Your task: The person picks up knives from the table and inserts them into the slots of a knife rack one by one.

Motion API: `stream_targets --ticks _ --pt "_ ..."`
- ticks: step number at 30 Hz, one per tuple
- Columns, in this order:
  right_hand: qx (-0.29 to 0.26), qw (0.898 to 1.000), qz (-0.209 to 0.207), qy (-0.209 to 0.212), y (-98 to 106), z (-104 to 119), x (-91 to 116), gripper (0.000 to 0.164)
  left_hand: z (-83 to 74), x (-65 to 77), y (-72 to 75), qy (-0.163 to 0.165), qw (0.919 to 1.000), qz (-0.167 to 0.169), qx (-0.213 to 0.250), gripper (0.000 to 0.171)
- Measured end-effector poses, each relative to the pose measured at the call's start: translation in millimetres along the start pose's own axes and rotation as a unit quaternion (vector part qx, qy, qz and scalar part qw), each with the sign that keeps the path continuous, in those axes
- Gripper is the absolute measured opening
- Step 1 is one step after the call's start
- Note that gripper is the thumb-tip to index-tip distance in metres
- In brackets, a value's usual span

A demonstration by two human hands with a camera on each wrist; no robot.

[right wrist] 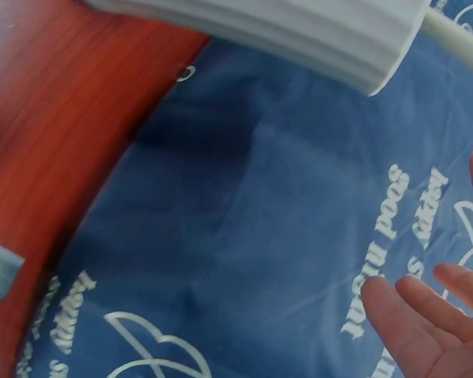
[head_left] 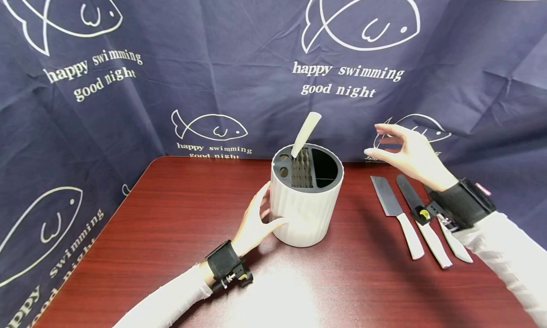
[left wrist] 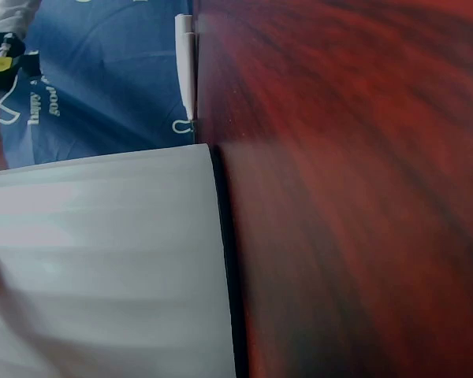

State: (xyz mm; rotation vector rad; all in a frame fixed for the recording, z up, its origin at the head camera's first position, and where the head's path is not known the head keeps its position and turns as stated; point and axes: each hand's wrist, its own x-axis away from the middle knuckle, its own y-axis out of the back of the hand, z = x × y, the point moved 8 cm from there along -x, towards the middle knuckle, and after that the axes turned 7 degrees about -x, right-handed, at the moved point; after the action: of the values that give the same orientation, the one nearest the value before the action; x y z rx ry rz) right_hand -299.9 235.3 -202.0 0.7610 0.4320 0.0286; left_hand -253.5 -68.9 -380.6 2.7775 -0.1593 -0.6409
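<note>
right now, near the middle of the frame, a white ribbed knife holder (head_left: 301, 214) stands upright on the reddish-brown table (head_left: 192, 200). the left hand (head_left: 255, 223) has its grip around the holder's left side, thumb along the front and fingers reaching round the far left, so the wall sits between them. in the left wrist view the ribbed wall fills the lower left, with a fingertip against it at the left edge.

the holder's dark top insert (head_left: 316, 176) has two round holes on the left, wavy slots in the middle and a large half-round compartment on the right. one pale knife handle (head_left: 306, 134) rises from the back left of the wavy slots, tilted toward the upper right.

the right hand (head_left: 412, 152) is in the air at the right of the frame, apart from the holder; its grip is spread, thumb well away from the loosely bent fingers, holding nothing. below it lie three knives with pale handles: a broad-bladed knife (head_left: 386, 197), a round-tipped knife (head_left: 433, 245) beside it, and a third knife (head_left: 457, 245) whose blade is hidden behind the right wrist strap (head_left: 463, 204). a navy cloth (head_left: 239, 71) with white fish outlines hangs behind
</note>
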Motion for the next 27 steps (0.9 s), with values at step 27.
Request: stream_targets --ticks 27 --pt "0.041 0.999 0.015 -0.031 -11.1 -92.4 48.2 0.063 -2.3 -1.1 0.4 -0.019 0.9998 0.001 0.001 0.090"
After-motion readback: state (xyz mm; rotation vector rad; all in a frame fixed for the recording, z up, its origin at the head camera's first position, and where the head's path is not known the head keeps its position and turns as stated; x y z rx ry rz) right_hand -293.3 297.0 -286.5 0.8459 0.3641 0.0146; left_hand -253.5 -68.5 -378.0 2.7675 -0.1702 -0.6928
